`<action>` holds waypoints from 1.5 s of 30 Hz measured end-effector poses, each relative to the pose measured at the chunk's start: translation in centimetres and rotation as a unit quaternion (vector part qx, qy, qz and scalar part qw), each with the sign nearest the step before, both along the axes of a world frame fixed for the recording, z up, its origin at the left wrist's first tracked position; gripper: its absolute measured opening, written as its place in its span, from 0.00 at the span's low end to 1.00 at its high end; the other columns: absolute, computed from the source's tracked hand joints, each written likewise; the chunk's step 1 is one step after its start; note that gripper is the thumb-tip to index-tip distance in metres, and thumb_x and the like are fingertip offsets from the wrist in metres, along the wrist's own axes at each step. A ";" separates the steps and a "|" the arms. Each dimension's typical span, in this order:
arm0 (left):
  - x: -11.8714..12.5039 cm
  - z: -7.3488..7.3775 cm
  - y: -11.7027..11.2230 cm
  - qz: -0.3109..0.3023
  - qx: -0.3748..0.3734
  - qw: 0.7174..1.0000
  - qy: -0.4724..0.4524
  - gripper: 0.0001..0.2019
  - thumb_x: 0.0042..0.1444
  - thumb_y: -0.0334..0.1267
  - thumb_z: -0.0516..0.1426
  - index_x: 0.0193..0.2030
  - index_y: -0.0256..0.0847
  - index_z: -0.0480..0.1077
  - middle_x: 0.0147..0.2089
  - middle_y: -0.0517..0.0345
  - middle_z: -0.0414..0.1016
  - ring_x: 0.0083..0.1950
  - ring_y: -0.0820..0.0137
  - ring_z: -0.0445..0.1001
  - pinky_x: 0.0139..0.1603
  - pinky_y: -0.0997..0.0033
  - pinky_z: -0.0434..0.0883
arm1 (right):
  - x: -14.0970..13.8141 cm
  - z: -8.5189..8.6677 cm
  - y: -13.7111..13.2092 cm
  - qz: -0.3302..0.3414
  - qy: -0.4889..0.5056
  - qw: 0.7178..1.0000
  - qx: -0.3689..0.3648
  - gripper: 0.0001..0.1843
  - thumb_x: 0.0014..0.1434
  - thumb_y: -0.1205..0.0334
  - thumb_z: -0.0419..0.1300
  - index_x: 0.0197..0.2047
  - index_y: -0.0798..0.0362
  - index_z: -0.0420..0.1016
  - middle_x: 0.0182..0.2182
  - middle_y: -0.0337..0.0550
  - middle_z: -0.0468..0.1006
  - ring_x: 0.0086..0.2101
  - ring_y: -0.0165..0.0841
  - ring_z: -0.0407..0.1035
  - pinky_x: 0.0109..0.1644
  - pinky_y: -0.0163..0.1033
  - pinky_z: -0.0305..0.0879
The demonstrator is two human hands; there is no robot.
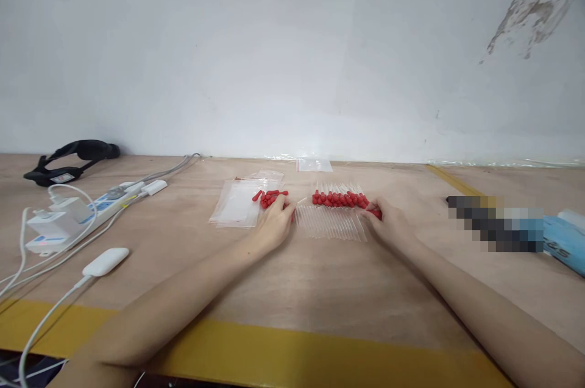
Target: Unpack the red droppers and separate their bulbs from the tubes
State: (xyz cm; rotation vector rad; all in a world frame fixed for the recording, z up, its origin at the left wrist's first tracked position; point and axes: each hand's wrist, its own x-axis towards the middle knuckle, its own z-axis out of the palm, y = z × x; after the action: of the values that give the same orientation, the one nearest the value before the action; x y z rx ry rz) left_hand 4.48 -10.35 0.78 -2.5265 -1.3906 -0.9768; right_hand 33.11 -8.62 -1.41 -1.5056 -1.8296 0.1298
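Observation:
A row of clear droppers with red bulbs [336, 212] lies side by side on the wooden table [292, 278]. My left hand [274, 223] rests at the row's left end, fingers curled beside a small heap of red-bulbed droppers [270, 197]. My right hand [390, 223] presses against the row's right end, fingers bent around the outermost red bulbs. Both hands flank the row. What the fingertips pinch is hidden.
Clear plastic bags [240, 204] lie left of the droppers, another small bag [314, 164] near the wall. A power strip with chargers and cables [75, 214] sits far left, a black strap [68, 159] behind. A blue item [567, 242] lies far right. Yellow tape [292, 351] edges the table.

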 end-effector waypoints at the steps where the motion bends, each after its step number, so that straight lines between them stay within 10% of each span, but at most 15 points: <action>1: 0.3 -0.1 0.4 0.006 0.010 1.000 0.026 0.11 0.56 0.29 0.46 0.41 0.41 0.66 0.37 0.54 0.63 0.37 0.69 0.66 0.37 0.69 0.66 | 0.1 -0.2 0.2 0.002 -0.001 1.000 0.003 0.09 0.51 0.57 0.52 0.32 0.52 0.66 0.29 0.42 0.73 0.28 0.33 0.66 0.31 0.36 0.58; 10: 1.8 -1.6 1.1 -0.049 0.083 0.969 0.229 0.10 0.55 0.25 0.46 0.32 0.38 0.65 0.35 0.53 0.66 0.37 0.67 0.66 0.37 0.68 0.66 | -0.6 -1.2 0.5 -0.013 0.026 1.000 -0.006 0.11 0.49 0.61 0.52 0.34 0.55 0.70 0.32 0.44 0.73 0.25 0.29 0.65 0.31 0.35 0.61; 21: 1.0 -2.3 -0.4 -0.079 0.003 0.996 0.034 0.13 0.54 0.46 0.52 0.35 0.38 0.70 0.39 0.50 0.67 0.41 0.66 0.68 0.43 0.64 0.68 | -1.4 -1.4 0.6 -0.028 0.003 0.999 -0.026 0.14 0.51 0.52 0.51 0.28 0.52 0.73 0.27 0.42 0.76 0.26 0.33 0.67 0.28 0.36 0.57; 45: -0.6 -2.1 -0.3 -0.153 -0.019 0.988 -0.027 0.14 0.51 0.41 0.57 0.44 0.38 0.68 0.45 0.50 0.68 0.47 0.67 0.67 0.49 0.65 0.67 | -3.0 3.2 3.6 -0.150 -0.079 0.984 -0.062 0.19 0.47 0.45 0.52 0.27 0.51 0.74 0.29 0.43 0.75 0.34 0.39 0.65 0.40 0.44 0.49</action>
State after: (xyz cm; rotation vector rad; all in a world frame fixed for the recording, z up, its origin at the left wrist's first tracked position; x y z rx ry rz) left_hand 3.84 -10.68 -1.29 -2.8189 -1.0604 -1.0811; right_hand 30.08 -5.05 1.78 -1.9086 -1.7162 -0.0245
